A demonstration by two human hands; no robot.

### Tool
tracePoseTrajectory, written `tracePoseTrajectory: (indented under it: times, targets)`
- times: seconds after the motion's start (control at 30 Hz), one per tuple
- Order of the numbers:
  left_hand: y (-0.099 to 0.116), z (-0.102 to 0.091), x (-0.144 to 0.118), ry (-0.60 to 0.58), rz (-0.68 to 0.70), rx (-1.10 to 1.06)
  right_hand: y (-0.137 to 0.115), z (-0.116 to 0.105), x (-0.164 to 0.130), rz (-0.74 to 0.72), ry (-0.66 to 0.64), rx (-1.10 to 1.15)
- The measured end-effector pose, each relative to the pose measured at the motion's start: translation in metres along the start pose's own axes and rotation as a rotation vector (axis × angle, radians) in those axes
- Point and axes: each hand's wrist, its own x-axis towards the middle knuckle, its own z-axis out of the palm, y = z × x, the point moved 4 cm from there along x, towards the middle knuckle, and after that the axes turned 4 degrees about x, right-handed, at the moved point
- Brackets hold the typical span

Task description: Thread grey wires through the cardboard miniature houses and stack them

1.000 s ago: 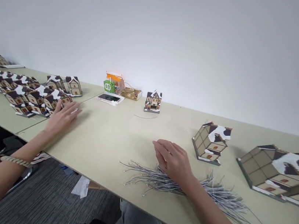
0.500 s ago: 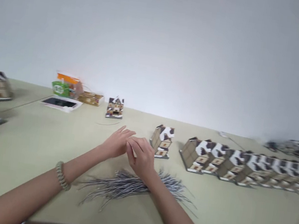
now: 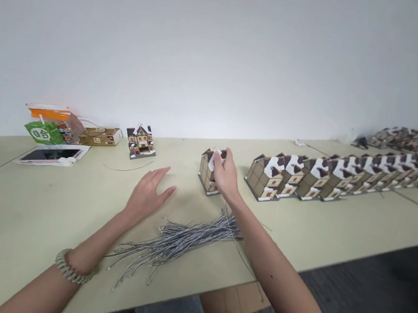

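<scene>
The right hand [image 3: 225, 177] has its fingers wrapped over a small brown cardboard house with a white-patched roof [image 3: 209, 169], which stands apart from the long row of matching cardboard houses [image 3: 330, 176] to its right. A careless tug could crush its roof or bump that row over. The left hand [image 3: 148, 195] rests flat with fingers spread on the pale worktop [image 3: 31, 204], to the house's left.

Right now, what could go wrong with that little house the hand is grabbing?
The right hand grips one small cardboard house close beside the long row of houses; a careless swing might knock the row over. The forearm lies across the pile of grey wires, so lifting could drag some off the table edge. The left hand rests flat, holding nothing.
</scene>
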Motion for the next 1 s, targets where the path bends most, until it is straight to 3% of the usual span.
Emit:
tracePoseTrajectory:
  times: [0.1, 0.2, 0.33, 0.43, 0.5, 0.63, 0.7, 0.77, 1.0]
  targets:
    - [0.004, -0.002, 0.001, -0.051, -0.160, -0.173, -0.004, 0.013, -0.008, -0.014, -0.197, 0.130]
    - [0.010, -0.004, 0.002, -0.044, -0.221, -0.272, -0.005, 0.025, -0.016, 0.040, -0.382, 0.188]
    - [0.017, -0.010, 0.000, 0.106, -0.237, -0.263, -0.017, 0.021, -0.020, -0.227, -0.316, -0.083]
    - [0.017, -0.014, 0.001, 0.151, -0.223, -0.247, -0.024, 0.017, -0.022, -0.302, -0.318, -0.255]
    - [0.011, -0.016, 0.005, 0.131, -0.211, -0.237, -0.027, 0.020, -0.027, -0.315, -0.494, -0.238]
    - [-0.014, -0.018, 0.014, 0.091, -0.216, -0.282, -0.031, 0.037, -0.054, -0.377, -1.143, -0.136]
    - [-0.026, -0.016, 0.016, 0.061, -0.248, -0.362, -0.029, 0.045, -0.067, -0.407, -1.307, -0.170]
    - [-0.033, -0.014, 0.016, 0.030, -0.275, -0.441, -0.024, 0.054, -0.075, -0.419, -1.334, -0.216]
    - [-0.030, -0.012, 0.015, 0.001, -0.274, -0.475, -0.013, 0.068, -0.083, -0.466, -1.226, -0.202]
